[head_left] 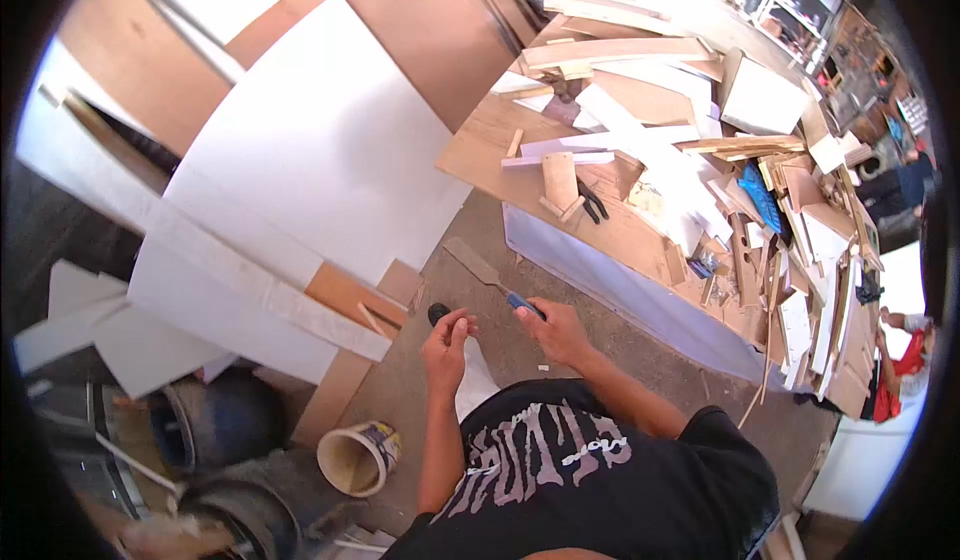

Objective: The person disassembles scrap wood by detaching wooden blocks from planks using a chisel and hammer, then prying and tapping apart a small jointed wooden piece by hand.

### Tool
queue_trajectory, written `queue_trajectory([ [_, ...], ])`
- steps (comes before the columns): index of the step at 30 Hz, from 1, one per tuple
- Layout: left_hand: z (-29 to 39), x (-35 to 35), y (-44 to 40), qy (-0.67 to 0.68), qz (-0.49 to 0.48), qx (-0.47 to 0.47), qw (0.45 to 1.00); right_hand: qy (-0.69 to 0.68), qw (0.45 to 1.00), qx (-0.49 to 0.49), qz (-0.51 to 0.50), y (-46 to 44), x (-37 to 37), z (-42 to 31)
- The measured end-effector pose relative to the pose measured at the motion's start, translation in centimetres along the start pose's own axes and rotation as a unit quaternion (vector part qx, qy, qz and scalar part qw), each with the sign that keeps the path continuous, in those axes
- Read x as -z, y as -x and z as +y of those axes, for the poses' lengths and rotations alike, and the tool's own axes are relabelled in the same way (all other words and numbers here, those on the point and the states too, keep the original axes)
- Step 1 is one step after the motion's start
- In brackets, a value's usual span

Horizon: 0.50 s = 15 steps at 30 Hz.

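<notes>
My right hand (pixel 558 334) is closed round the blue handle of a flat-bladed tool (pixel 474 264), whose wide blade points up and left over the floor. To its left is my left hand (pixel 447 348), with fingers curled and thumb against them; what they hold, if anything, is too small to make out. Just above those fingers shows a dark rounded thing (pixel 438 313), perhaps a shoe tip. White cloth (pixel 476 382) lies between my forearms.
A workbench (pixel 475 155) at the right bears piled wood offcuts and black-handled pliers (pixel 593 202). Large white panels (pixel 300 150) lean at the left. An open bucket (pixel 357 460) stands at lower left, near dark round containers. Another person in red (pixel 908 365) is at the far right.
</notes>
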<state>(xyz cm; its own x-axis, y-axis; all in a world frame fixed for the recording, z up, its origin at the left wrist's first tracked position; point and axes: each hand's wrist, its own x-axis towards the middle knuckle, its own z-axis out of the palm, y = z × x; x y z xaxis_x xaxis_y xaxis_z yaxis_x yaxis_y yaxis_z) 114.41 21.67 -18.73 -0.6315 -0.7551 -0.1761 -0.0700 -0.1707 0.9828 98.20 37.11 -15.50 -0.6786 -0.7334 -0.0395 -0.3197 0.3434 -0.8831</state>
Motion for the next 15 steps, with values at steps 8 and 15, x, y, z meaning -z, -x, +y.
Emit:
queue_trajectory([
  [8, 6.8, 3.9, -22.6, -0.075, -0.171, -0.068, 0.98, 0.052, 0.978, -0.157, 0.125, -14.5, -4.4, -4.8],
  [15, 7.8, 2.7, -36.4, -0.114, -0.27, -0.04, 0.955, -0.054, 0.937, -0.243, 0.244, -22.4, -5.1, -6.7],
])
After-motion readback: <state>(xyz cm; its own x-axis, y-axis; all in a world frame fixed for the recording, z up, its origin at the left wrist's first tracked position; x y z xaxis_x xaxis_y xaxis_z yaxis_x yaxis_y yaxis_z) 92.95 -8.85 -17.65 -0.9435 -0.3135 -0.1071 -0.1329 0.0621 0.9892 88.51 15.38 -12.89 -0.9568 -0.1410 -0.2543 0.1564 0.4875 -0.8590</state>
